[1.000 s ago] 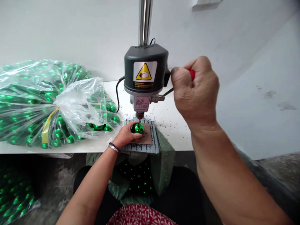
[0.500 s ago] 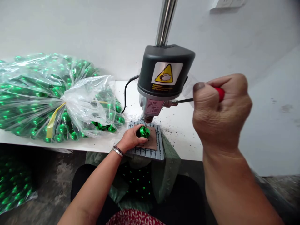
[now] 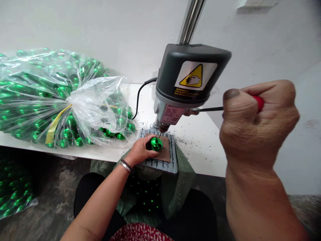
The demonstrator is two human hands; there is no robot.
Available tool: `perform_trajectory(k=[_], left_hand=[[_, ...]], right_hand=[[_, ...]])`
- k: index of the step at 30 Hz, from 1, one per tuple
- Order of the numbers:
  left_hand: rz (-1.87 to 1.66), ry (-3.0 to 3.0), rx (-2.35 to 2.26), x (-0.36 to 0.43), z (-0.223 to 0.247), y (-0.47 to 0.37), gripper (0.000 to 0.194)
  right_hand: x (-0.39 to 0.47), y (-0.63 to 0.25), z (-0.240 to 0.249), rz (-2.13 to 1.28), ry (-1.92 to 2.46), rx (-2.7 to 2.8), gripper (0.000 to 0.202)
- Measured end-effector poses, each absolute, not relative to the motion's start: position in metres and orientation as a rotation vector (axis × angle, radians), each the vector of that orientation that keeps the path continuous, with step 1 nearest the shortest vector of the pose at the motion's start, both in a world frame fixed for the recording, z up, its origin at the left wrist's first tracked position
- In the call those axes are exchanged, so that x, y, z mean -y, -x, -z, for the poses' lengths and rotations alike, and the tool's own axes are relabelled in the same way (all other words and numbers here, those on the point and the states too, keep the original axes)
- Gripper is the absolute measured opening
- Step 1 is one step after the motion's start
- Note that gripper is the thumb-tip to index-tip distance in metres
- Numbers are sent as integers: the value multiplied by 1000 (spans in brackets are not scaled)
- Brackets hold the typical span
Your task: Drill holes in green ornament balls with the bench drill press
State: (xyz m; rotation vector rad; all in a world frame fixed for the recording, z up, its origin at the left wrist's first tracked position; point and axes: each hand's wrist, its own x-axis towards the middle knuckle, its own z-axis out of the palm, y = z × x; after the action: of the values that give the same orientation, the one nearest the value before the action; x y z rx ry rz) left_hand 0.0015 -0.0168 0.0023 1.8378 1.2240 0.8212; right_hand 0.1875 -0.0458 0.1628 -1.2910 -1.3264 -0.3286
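Observation:
A shiny green ball (image 3: 156,144) is gripped between the thumb and fingers of my left hand (image 3: 143,149). It rests over a brown board (image 3: 164,152) on the grey slotted base (image 3: 173,164) of a bench drill press. Just above the ball is the thin drill bit (image 3: 159,134); whether it touches the ball I cannot tell. My right hand (image 3: 258,124) is closed around the red-knobbed feed lever (image 3: 260,103) on the side of the dark drill head (image 3: 193,73). A warning label is stuck on the head's front.
A large clear bag (image 3: 37,100) of green balls, tied with yellow tape, lies on the white table (image 3: 200,154). Dark shavings are scattered around the base. A green sack (image 3: 183,177) with balls hangs open below. Another bag (image 3: 15,187) lies at lower left.
The view has shifted, and the drill head and my right hand appear further right and larger. My left hand still holds the green ball under the bit, and my right hand keeps the lever.

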Motion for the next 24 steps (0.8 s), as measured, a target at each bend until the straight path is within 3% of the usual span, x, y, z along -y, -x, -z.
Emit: perform_trajectory(k=[20,24], left_hand=[[-775,-1762,-1501,17,-4,-17,49],[-798,-1687,-1386,15,-9,-9,56]], right_hand=[[47,-185,-165,390,1249,1380,22],[47,-185,-165,362,1226,1378,23]])
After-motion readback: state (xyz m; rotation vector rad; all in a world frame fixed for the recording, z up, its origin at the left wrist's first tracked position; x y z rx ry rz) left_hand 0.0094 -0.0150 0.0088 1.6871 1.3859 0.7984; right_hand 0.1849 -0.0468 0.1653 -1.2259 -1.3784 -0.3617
